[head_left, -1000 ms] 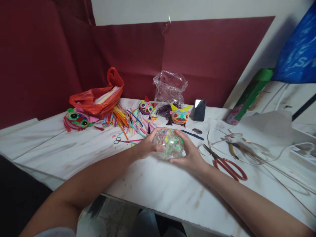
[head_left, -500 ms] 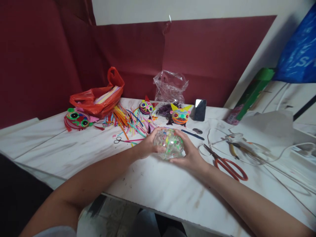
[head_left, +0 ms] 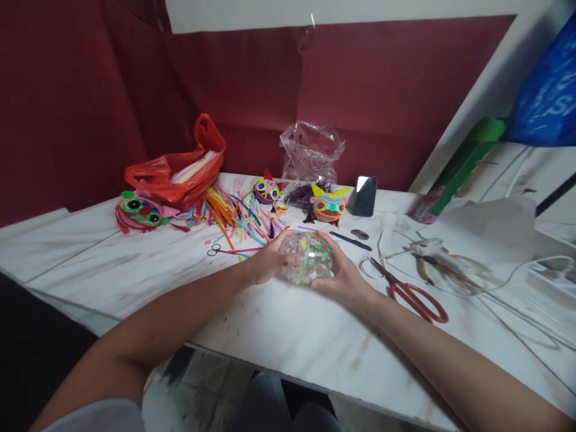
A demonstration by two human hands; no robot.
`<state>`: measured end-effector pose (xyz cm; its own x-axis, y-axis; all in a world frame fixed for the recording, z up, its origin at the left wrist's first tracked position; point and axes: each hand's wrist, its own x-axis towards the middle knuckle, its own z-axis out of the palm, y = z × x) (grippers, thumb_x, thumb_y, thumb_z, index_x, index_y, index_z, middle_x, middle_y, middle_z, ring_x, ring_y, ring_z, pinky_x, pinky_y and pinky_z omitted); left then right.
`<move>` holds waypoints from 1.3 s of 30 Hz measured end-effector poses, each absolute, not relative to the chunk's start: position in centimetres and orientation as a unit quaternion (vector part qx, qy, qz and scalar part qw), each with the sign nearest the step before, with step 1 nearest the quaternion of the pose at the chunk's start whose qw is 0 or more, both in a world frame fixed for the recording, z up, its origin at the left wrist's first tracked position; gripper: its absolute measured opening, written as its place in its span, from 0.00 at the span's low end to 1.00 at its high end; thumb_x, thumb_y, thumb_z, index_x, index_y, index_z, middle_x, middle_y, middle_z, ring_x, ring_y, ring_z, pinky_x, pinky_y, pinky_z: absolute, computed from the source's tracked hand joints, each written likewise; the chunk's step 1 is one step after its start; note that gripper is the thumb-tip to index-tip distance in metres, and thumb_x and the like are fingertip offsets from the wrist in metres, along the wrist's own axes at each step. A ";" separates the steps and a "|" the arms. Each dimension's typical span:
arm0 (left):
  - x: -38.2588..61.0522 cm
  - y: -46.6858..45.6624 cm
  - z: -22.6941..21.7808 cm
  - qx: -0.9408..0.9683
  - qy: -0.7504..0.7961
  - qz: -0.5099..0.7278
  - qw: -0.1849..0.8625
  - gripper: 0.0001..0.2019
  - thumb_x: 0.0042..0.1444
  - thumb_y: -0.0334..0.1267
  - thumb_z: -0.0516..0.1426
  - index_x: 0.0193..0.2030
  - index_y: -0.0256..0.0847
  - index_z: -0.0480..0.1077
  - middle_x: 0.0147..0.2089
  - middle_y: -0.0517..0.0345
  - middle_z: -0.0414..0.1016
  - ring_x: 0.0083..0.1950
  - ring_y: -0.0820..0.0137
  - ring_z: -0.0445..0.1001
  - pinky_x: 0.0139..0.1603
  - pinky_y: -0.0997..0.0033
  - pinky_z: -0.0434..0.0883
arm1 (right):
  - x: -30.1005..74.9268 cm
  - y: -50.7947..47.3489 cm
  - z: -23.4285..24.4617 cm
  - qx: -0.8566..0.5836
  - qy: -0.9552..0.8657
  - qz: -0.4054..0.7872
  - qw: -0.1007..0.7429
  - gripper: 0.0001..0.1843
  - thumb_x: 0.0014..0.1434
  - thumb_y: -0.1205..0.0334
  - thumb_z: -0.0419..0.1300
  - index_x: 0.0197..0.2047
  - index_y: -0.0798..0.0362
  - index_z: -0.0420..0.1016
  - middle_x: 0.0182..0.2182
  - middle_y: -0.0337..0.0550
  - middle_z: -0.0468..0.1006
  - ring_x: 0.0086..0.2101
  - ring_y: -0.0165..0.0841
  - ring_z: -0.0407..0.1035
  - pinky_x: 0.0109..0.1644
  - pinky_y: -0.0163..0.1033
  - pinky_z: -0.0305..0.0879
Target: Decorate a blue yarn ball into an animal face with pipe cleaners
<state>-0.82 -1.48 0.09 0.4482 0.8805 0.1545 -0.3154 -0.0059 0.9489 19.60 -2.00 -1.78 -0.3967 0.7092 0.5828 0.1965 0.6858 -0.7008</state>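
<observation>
Between my two hands is a clear, rounded ball [head_left: 308, 258] with green, yellow and red bits on or inside it; what it is made of I cannot make out. My left hand [head_left: 272, 259] curls round its left side. On the opposite side my right hand [head_left: 339, 273] grips it, thumb and fingers bent about the edge. Just beyond lie a dark blue pen-like stick [head_left: 351, 241] and a small-handled pair of scissors [head_left: 216, 250]. Large orange-handled scissors [head_left: 411, 294] rest to the right of my right hand.
Colourful animal-faced figures [head_left: 329, 207] stand at the back. A red plastic bag [head_left: 180, 174] holds pale strips, with loose coloured pipe-cleaner-like strips [head_left: 220, 216] beside it. A phone [head_left: 365, 195] leans by the wall. Pliers [head_left: 423, 270] and white cable [head_left: 517, 276] lie right on the white table [head_left: 279, 336].
The ball has turned a little between my hands, and my left fingers sit slightly differently on it. The camera view has shifted slightly; the other things stay in place.
</observation>
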 end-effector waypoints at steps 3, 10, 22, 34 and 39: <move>-0.7 -1.3 -0.2 0.525 0.266 0.458 0.666 0.35 0.36 0.44 0.71 0.52 0.42 0.65 0.50 0.50 0.71 0.50 0.59 0.72 0.50 0.61 0.68 | 19.5 -2.1 -1.9 -0.293 -0.777 0.305 0.466 0.55 0.44 0.37 0.67 0.68 0.50 0.50 0.64 0.56 0.59 0.63 0.48 0.57 0.66 0.52 0.54; -0.5 -1.7 0.8 0.511 0.288 0.456 0.670 0.32 0.35 0.45 0.71 0.48 0.41 0.67 0.45 0.54 0.73 0.45 0.62 0.72 0.45 0.65 0.67 | 19.4 -1.9 -2.0 -0.297 -0.771 0.304 0.474 0.54 0.43 0.37 0.68 0.67 0.50 0.52 0.64 0.55 0.60 0.63 0.48 0.56 0.66 0.53 0.53; -0.3 -1.9 1.0 0.503 0.284 0.472 0.666 0.31 0.34 0.45 0.71 0.47 0.40 0.67 0.44 0.53 0.73 0.43 0.63 0.72 0.43 0.67 0.67 | 19.4 -2.2 -1.7 -0.295 -0.776 0.288 0.477 0.53 0.44 0.39 0.69 0.67 0.49 0.53 0.63 0.54 0.61 0.63 0.49 0.57 0.65 0.53 0.55; -0.2 -2.1 1.2 0.494 0.303 0.490 0.652 0.32 0.36 0.44 0.70 0.49 0.42 0.66 0.45 0.54 0.73 0.45 0.64 0.72 0.45 0.67 0.67 | 19.5 -1.8 -1.5 -0.298 -0.783 0.258 0.481 0.53 0.43 0.41 0.70 0.67 0.49 0.54 0.63 0.55 0.60 0.63 0.49 0.55 0.66 0.54 0.54; -0.1 -2.1 1.0 0.492 0.297 0.480 0.663 0.32 0.34 0.45 0.71 0.48 0.42 0.67 0.44 0.54 0.73 0.44 0.64 0.72 0.44 0.66 0.68 | 19.6 -1.8 -1.6 -0.298 -0.784 0.274 0.471 0.54 0.43 0.39 0.69 0.68 0.48 0.53 0.64 0.54 0.60 0.63 0.48 0.56 0.65 0.52 0.56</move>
<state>-0.10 -2.10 1.05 0.3630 0.9285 0.0787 -0.3442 0.0552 0.9373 19.62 -1.78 -1.58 -0.3797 0.7247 0.5749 0.2093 0.6727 -0.7097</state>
